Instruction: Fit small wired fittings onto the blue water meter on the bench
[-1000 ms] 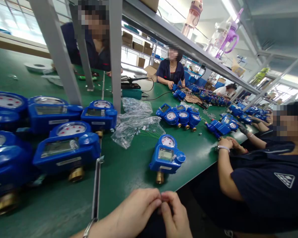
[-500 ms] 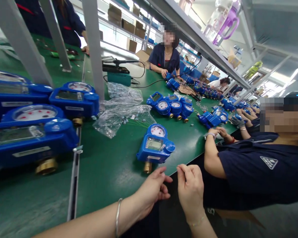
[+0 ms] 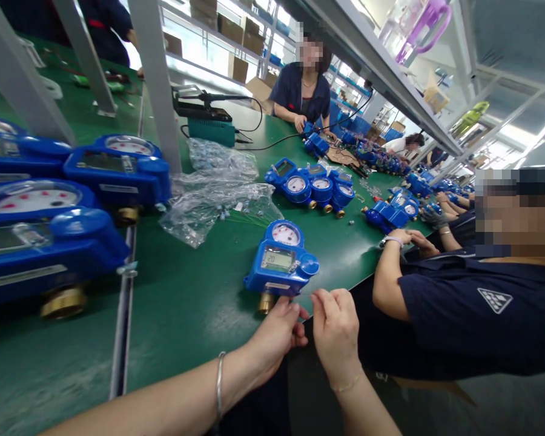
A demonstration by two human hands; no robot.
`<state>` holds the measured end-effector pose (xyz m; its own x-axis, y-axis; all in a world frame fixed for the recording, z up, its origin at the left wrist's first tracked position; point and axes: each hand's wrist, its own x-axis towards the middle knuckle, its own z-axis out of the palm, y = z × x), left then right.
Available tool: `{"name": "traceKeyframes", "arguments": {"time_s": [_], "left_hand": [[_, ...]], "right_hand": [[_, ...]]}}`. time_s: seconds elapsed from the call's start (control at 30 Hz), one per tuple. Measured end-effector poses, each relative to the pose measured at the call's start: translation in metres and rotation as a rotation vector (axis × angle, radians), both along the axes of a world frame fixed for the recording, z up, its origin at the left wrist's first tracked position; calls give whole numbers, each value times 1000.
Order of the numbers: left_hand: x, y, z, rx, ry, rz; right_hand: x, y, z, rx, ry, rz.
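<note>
A blue water meter (image 3: 279, 266) with a small lit display and a white round dial stands near the table's front edge, its brass fitting (image 3: 266, 303) toward me. My left hand (image 3: 277, 330) reaches up to the meter's lower edge beside the fitting, fingers curled in; what they grip, if anything, is hidden. Just right of it, below the meter's blue round cap (image 3: 309, 264), my right hand (image 3: 337, 324) is closed in a pinch. Whatever lies between its fingertips is too small to name.
More blue meters (image 3: 49, 242) crowd the left, by a metal strip (image 3: 125, 327) in the table. Behind lie clear plastic bags (image 3: 213, 206), green wires (image 3: 254, 215) and a row of meters (image 3: 318, 184). A co-worker's arm (image 3: 388, 290) is close on the right.
Both my hands have moved up and slightly left, toward the meter. The left fingers, spread before, are now curled at its lower edge. The view has shifted a little.
</note>
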<state>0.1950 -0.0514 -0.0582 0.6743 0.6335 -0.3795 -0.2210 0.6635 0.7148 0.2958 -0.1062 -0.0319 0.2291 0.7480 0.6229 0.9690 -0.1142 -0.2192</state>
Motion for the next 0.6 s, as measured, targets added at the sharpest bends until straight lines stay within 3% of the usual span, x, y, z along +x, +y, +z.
{"name": "traceKeyframes", "arguments": {"time_s": [0.6], "left_hand": [[-4, -1, -5, 99, -42, -15]], "right_hand": [[-3, -3, 3, -16, -23, -4]]}}
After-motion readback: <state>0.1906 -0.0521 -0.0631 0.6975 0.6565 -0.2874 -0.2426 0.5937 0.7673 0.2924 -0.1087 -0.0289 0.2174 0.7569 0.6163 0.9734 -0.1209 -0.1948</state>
